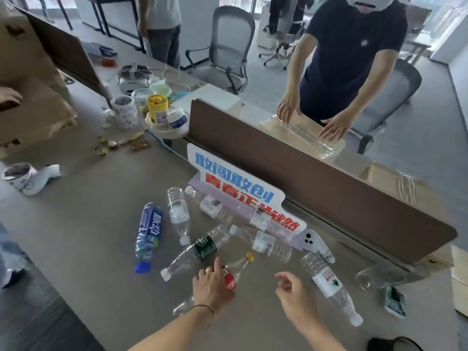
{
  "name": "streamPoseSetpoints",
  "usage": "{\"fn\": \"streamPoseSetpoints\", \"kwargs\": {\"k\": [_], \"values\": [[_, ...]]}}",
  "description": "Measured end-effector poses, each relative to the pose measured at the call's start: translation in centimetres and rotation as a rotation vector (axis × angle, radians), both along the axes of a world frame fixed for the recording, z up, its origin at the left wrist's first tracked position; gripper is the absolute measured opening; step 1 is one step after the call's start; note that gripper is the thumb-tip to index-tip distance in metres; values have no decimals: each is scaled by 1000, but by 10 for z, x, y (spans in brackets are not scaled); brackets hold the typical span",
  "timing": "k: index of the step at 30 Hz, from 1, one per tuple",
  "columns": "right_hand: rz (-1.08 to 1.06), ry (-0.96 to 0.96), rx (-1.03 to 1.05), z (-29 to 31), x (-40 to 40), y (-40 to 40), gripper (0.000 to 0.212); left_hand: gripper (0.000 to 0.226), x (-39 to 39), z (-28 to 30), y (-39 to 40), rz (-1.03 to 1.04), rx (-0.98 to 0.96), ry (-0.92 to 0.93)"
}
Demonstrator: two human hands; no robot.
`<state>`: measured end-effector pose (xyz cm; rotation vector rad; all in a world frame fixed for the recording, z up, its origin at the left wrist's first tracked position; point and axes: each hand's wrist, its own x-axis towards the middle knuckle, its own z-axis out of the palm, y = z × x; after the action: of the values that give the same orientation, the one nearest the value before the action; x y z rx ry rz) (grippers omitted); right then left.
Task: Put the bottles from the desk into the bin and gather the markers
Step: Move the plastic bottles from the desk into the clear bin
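Several empty plastic bottles lie on the grey desk (pixel 88 224). My left hand (pixel 211 283) rests on a clear bottle with a red label and yellow cap (pixel 234 273), fingers laid over it. My right hand (pixel 293 291) hovers just right of it, fingers loosely curled, holding nothing. Around them lie a blue bottle (pixel 148 235), a green-labelled bottle (pixel 196 252), a white-labelled bottle (pixel 331 287) on the right, and other clear ones (pixel 178 211) near a printed sign (pixel 240 193). I see no bin and no markers.
A brown divider (pixel 329 188) runs along the desk's far side; a person stands behind it pressing on a plastic sheet (pixel 304 133). Cardboard boxes (pixel 30 97), cups, jars (pixel 157 108) and sweets sit at the back left. A white controller (pixel 312 240) lies by the sign.
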<state>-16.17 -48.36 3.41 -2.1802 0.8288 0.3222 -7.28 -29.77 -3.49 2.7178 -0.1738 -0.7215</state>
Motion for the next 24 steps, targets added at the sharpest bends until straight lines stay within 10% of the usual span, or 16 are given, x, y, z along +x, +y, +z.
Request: {"fn": "streamPoseSetpoints", "kwargs": {"k": [11,24], "values": [[322,-128,79,34,136,112,29,66,54,106,131,527,-309,-185],[279,79,13,-42,261,282,53,62,132,57,271,885,-529,-108]]}}
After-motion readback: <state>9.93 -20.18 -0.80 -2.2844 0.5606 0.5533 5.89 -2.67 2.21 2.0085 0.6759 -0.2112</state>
